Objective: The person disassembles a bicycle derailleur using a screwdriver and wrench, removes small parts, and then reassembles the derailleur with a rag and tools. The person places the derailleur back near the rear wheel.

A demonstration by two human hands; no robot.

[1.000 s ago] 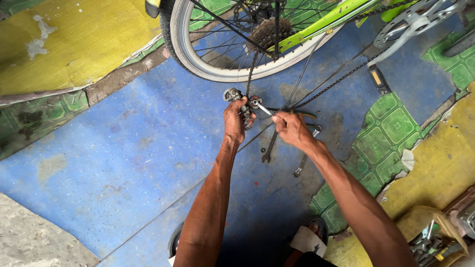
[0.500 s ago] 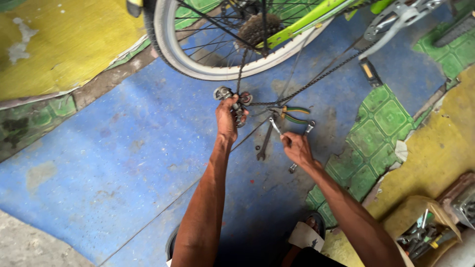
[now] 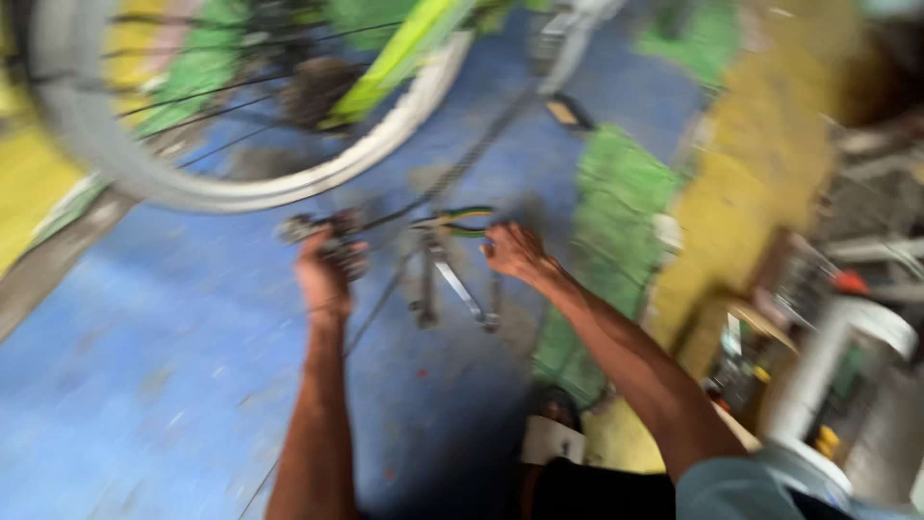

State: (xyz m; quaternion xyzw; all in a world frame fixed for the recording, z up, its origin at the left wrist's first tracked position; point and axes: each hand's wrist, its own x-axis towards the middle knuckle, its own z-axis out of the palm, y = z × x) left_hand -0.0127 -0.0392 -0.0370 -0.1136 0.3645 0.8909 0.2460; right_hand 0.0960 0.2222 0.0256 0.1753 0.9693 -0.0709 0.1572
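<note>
The left hand (image 3: 327, 273) is clenched around a small metal derailleur part (image 3: 310, 228) hanging below the bicycle wheel (image 3: 241, 183). The right hand (image 3: 515, 252) reaches with loosely curled fingers to the green-handled pliers (image 3: 460, 221) on the blue floor (image 3: 144, 385); blur hides whether it grasps them. Spanners (image 3: 452, 284) lie just beside the pliers, between the two hands. A chain (image 3: 462, 164) runs from the part toward the floor's far edge, where green tiles (image 3: 616, 193) begin.
</note>
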